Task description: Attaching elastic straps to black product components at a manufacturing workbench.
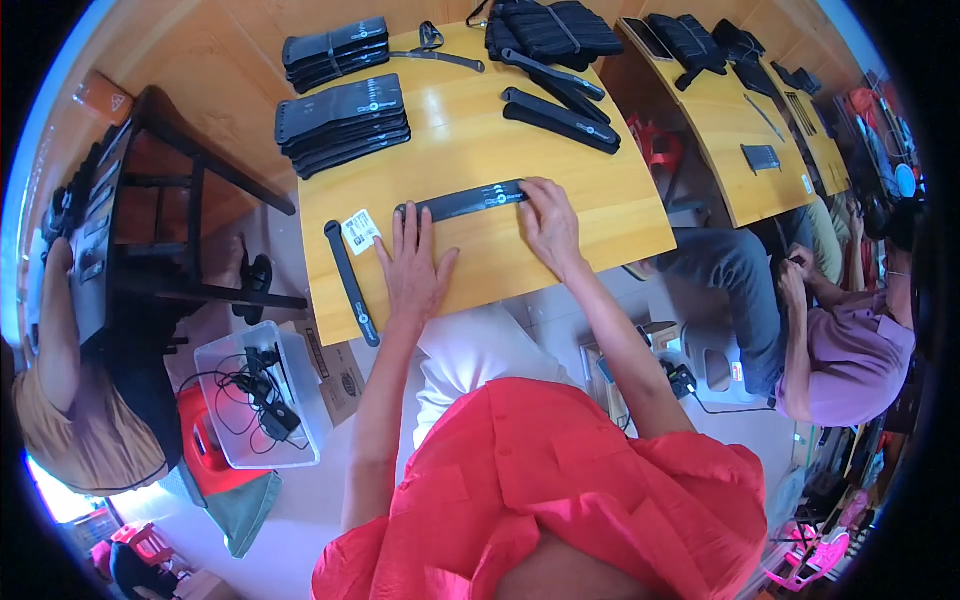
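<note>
A black strap (470,201) with pale print lies crosswise on the wooden table in front of me. My left hand (412,265) lies open, its fingers spread, with fingertips on the strap's left end. At the other end, my right hand (550,225) has its fingers closed over the strap's tip; the underside of that grip is hidden. Left of my left hand rests a white label sheet (359,231) with printed codes. Beside it, another narrow black strap (352,285) with a looped end lies lengthwise near the table's left edge.
Stacked black straps (340,115) sit at the table's back left, with a bundled pile (555,35) and loose straps (560,118) back right. A clear bin (265,400) of cables stands on the floor. A person in a purple shirt (845,355) sits at right; another person's arm (60,330) shows at left.
</note>
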`<state>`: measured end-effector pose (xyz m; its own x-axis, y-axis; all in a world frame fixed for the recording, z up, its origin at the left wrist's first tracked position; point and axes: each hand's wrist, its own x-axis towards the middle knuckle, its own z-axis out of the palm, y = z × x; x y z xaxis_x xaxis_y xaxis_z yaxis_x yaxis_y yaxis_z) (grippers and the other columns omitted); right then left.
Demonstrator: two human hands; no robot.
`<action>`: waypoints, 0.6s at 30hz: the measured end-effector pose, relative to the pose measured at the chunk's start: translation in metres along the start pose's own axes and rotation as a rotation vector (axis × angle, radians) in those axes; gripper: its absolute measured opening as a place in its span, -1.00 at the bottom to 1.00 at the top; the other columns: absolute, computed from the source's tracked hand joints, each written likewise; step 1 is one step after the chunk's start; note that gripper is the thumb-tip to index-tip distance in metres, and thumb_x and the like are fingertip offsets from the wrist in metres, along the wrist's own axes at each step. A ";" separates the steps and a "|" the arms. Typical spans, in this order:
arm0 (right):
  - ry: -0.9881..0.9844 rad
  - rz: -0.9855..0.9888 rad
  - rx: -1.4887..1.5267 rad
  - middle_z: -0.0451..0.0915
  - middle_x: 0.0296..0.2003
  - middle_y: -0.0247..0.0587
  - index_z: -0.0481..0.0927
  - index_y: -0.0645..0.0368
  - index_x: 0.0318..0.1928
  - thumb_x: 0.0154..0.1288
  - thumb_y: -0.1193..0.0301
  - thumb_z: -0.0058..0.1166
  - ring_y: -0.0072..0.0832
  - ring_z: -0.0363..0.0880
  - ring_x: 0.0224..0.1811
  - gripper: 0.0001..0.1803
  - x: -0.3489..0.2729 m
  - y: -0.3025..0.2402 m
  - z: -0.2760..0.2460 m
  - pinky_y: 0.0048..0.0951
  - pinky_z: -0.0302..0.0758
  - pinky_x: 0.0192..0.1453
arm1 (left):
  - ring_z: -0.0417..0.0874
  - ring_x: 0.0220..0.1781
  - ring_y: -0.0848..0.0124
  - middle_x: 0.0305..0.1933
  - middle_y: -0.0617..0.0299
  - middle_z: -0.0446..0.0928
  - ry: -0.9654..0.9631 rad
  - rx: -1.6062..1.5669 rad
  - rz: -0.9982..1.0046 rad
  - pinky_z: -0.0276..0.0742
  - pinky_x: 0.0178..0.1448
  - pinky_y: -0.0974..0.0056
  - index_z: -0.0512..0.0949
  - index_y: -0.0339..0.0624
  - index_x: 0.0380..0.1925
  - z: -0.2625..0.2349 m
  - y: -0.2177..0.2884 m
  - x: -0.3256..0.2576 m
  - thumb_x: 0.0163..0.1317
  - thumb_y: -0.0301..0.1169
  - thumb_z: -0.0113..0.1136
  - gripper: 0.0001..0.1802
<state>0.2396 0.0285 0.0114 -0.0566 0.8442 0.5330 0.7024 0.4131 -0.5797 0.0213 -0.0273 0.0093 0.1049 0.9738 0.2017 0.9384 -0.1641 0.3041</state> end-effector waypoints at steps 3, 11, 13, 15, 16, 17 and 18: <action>-0.177 -0.113 -0.135 0.42 0.07 -0.05 0.49 0.31 -0.01 0.19 0.39 0.03 -0.21 0.32 0.18 -0.63 -0.009 -0.012 -0.002 -0.18 0.20 0.27 | -0.12 0.48 0.16 0.45 0.09 -0.07 0.009 0.034 -0.002 -0.30 0.40 -0.24 0.10 -0.22 0.31 0.003 0.001 -0.004 0.22 -0.03 -0.01 -0.24; -0.358 -0.183 -0.312 0.29 0.24 -0.12 0.36 0.27 0.17 0.28 0.28 -0.04 -0.22 0.16 0.33 -0.50 -0.009 -0.007 -0.004 -0.11 0.05 0.38 | -0.08 0.47 0.15 0.44 0.06 -0.04 0.010 0.048 -0.029 -0.28 0.39 -0.25 0.14 -0.23 0.29 0.001 0.004 0.000 0.22 -0.02 -0.01 -0.26; -0.368 -0.166 -0.285 0.26 0.26 -0.12 0.32 0.27 0.20 0.28 0.28 -0.05 -0.21 0.15 0.34 -0.48 -0.011 -0.008 -0.005 -0.13 0.07 0.38 | -0.08 0.47 0.15 0.44 0.06 -0.04 0.019 0.050 -0.023 -0.27 0.39 -0.25 0.14 -0.23 0.29 0.002 0.004 0.000 0.22 -0.01 -0.01 -0.25; -0.379 -0.158 -0.275 0.24 0.27 -0.11 0.32 0.25 0.21 0.28 0.28 -0.04 -0.22 0.13 0.35 -0.48 -0.012 -0.008 -0.007 -0.15 0.05 0.39 | -0.08 0.47 0.15 0.44 0.06 -0.05 0.030 0.054 -0.015 -0.27 0.39 -0.25 0.14 -0.23 0.29 0.004 0.003 -0.001 0.22 -0.01 -0.01 -0.25; -0.393 -0.149 -0.264 0.23 0.28 -0.11 0.32 0.24 0.21 0.28 0.29 -0.04 -0.23 0.10 0.37 -0.48 -0.011 -0.008 -0.008 -0.17 0.03 0.41 | -0.08 0.47 0.15 0.44 0.05 -0.06 0.032 0.057 -0.014 -0.27 0.39 -0.24 0.13 -0.22 0.30 0.004 0.002 -0.002 0.21 -0.01 0.00 -0.25; -0.387 -0.155 -0.263 0.23 0.28 -0.11 0.32 0.24 0.21 0.28 0.29 -0.04 -0.23 0.10 0.37 -0.48 -0.011 -0.008 -0.009 -0.17 0.03 0.41 | -0.08 0.47 0.15 0.44 0.05 -0.06 0.033 0.060 -0.013 -0.27 0.39 -0.24 0.13 -0.22 0.30 0.003 0.002 -0.002 0.21 -0.01 0.00 -0.24; -0.402 -0.151 -0.263 0.21 0.29 -0.11 0.30 0.23 0.23 0.28 0.28 -0.04 -0.23 0.09 0.38 -0.46 -0.011 -0.009 -0.009 -0.16 0.02 0.41 | -0.08 0.47 0.15 0.44 0.05 -0.06 0.042 0.064 -0.012 -0.27 0.39 -0.24 0.13 -0.22 0.30 0.002 0.002 -0.003 0.21 -0.01 0.00 -0.24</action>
<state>0.2405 0.0124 0.0156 -0.4041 0.8676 0.2898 0.8171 0.4848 -0.3118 0.0237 -0.0302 0.0075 0.0808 0.9680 0.2374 0.9587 -0.1406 0.2470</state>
